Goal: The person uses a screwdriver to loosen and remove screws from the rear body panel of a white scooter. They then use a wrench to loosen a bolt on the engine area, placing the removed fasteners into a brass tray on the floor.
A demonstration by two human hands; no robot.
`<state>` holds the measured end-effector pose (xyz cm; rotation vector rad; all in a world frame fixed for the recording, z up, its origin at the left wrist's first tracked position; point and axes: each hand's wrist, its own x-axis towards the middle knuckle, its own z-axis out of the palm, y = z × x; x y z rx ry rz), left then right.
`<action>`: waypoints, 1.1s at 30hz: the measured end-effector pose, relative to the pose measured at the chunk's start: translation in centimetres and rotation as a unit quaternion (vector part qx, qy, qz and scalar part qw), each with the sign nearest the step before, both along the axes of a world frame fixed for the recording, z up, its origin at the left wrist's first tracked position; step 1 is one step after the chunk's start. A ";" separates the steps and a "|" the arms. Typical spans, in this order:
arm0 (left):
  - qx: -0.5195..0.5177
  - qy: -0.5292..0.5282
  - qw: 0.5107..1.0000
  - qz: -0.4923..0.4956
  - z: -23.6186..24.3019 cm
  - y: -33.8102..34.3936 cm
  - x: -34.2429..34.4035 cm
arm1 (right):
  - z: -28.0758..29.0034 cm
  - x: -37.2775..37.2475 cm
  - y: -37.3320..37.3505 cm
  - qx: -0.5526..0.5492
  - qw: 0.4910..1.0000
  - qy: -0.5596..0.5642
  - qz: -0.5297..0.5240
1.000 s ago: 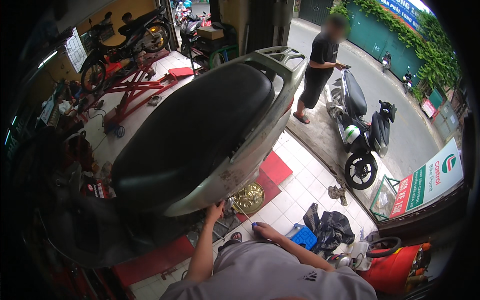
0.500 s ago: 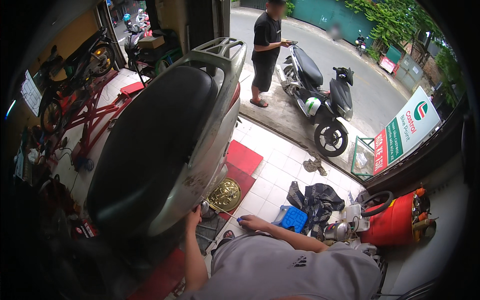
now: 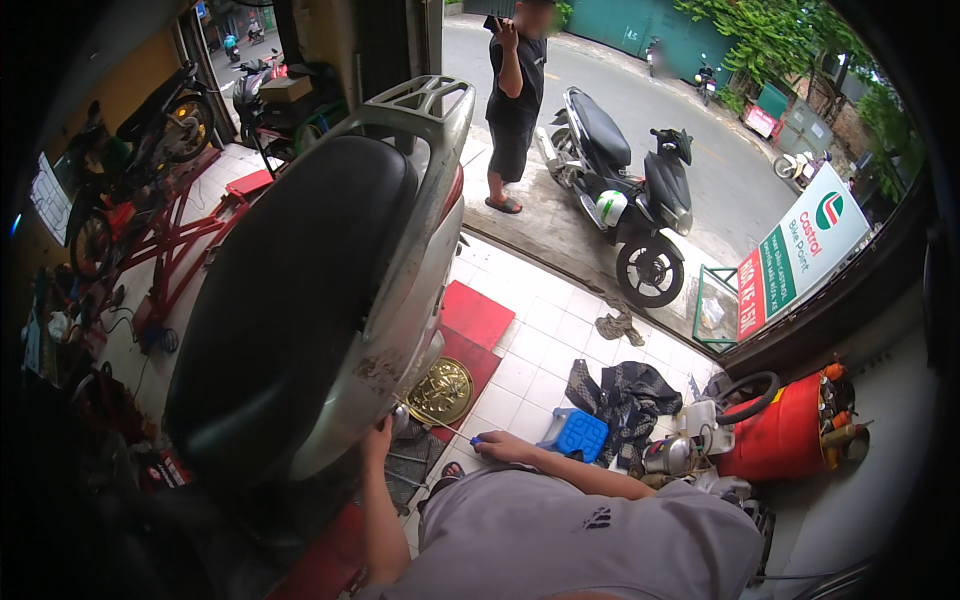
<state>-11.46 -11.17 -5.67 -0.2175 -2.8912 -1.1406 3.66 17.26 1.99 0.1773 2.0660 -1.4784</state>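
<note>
A scooter with a long black seat [image 3: 290,250] and a worn, pale rear rack [image 3: 425,98] stands close in front of me. Held by its blue handle, a screwdriver [image 3: 474,441] is in my right hand [image 3: 506,449]. Its thin shaft slants left to the lower side of the scooter's grey body panel [image 3: 350,410]. Up against that same panel is my left hand [image 3: 377,440], its fingers mostly hidden by the bodywork. Just beyond the shaft, a round gold tray [image 3: 466,390] holds small parts that I cannot make out.
A blue plastic container [image 3: 578,434] and dark patterned cloth [image 3: 640,395] lie on the white tiles to the right, near a red drum [image 3: 770,435]. Left of the scooter are red lift frames [image 3: 180,250]. Outside, a person [image 3: 517,100] stands by a dark scooter [image 3: 645,200].
The view has shifted slightly. The person outside has raised a dark object from waist height to beside the head. My hands keep nearly the same places at the panel and screwdriver.
</note>
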 end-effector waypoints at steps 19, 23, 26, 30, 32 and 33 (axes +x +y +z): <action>-0.073 0.134 0.988 -0.038 6.1 2.6 0.9 | -1.9 0.2 -0.1 0.003 0.998 0.061 -0.029; -0.059 0.133 0.989 -0.015 5.1 1.6 0.8 | -2.2 -1.0 -1.1 0.025 0.996 0.081 0.017; -0.067 0.106 0.992 -0.008 5.4 1.9 1.0 | -1.8 -1.2 -1.6 0.056 0.997 0.058 0.017; -0.068 0.077 0.994 -0.021 5.0 1.6 0.9 | -1.6 -0.8 -2.0 0.068 0.996 0.054 0.022; -0.060 0.097 0.993 -0.027 4.1 1.6 0.4 | -1.9 -0.4 -2.1 0.070 0.994 0.076 0.025; -0.058 0.118 0.991 -0.026 3.5 1.4 0.4 | -2.3 -0.1 -2.1 0.075 0.994 0.080 0.025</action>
